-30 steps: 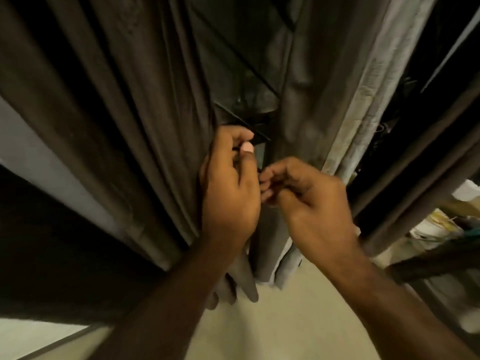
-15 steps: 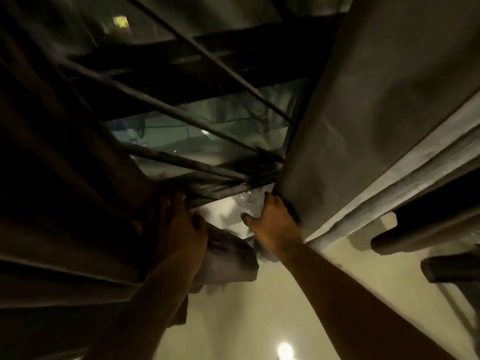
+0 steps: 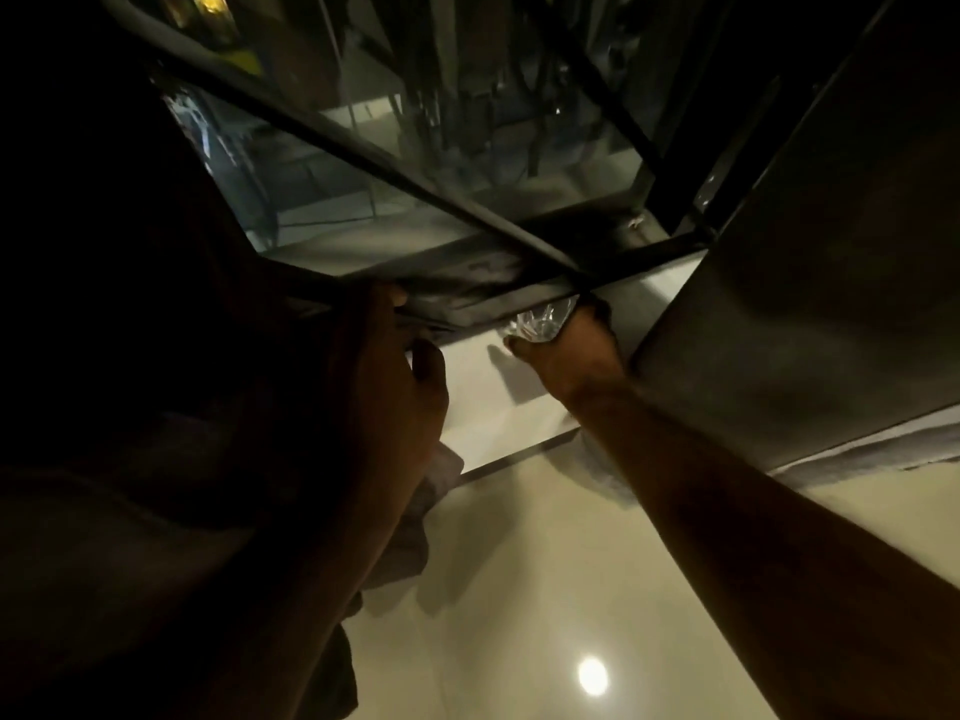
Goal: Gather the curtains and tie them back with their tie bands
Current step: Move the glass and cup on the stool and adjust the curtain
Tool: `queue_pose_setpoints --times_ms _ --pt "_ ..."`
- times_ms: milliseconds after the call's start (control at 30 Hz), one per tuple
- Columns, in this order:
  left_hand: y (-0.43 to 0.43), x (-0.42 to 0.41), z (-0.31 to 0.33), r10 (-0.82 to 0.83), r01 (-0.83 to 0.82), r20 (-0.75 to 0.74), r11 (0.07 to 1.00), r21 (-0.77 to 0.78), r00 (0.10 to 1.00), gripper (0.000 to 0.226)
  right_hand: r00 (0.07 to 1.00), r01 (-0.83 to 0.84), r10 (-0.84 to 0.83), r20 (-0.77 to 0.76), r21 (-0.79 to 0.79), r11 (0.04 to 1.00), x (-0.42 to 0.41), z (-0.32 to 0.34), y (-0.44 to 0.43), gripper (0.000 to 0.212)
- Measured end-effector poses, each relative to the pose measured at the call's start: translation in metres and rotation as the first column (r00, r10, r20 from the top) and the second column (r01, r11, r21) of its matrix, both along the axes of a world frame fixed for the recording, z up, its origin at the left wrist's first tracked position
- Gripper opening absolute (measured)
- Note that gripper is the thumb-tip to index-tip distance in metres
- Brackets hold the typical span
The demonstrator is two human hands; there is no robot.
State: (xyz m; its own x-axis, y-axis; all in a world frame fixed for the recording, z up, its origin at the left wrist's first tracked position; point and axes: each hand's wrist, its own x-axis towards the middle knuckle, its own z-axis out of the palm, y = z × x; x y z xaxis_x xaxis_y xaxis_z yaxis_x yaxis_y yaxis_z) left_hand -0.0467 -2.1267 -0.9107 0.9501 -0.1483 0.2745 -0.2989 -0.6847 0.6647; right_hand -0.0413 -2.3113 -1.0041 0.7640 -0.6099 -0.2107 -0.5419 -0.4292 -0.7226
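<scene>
Parted wider since; gripping left curtain (image 3: 409, 544) w/ L hand (image 3: 383, 371) for bunching; pushing right curtain (image 3: 805, 330) w/ R hand (image 3: 569, 357), grip unclear.

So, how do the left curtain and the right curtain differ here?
The left curtain is in deep shadow and bunched by the left hand; the right curtain is lit grey and spreads flat, held at its edge by the right hand. Neither shows a tie band.
</scene>
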Motion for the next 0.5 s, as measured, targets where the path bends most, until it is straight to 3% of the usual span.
queue_pose_setpoints --times_ms 100,133,233,300,500 --pt "0.000 0.003 0.005 -0.002 0.002 0.010 1.000 -0.019 1.000 0.032 0.999 -0.001 0.001 0.046 0.006 1.000 0.003 -0.002 -0.003 0.052" --pt "-0.001 0.004 0.007 -0.003 0.003 0.016 1.000 -0.021 1.000 0.032 0.999 0.005 -0.005 0.036 0.000 1.000 0.003 0.000 -0.002 0.054" --pt "-0.005 0.002 0.014 -0.019 0.020 0.035 0.999 -0.027 0.999 0.031 0.994 0.083 -0.088 -0.061 -0.074 0.994 -0.008 0.011 0.006 0.089" --pt "-0.009 -0.002 0.020 -0.028 0.028 0.013 0.999 -0.027 1.000 0.032 0.988 0.123 -0.126 -0.086 -0.031 0.992 -0.025 0.019 0.013 0.098" --pt "-0.029 -0.024 0.068 -0.122 0.124 0.038 0.991 -0.054 0.992 0.033 0.990 0.136 -0.136 -0.042 -0.003 0.991 -0.087 0.094 0.023 0.073"
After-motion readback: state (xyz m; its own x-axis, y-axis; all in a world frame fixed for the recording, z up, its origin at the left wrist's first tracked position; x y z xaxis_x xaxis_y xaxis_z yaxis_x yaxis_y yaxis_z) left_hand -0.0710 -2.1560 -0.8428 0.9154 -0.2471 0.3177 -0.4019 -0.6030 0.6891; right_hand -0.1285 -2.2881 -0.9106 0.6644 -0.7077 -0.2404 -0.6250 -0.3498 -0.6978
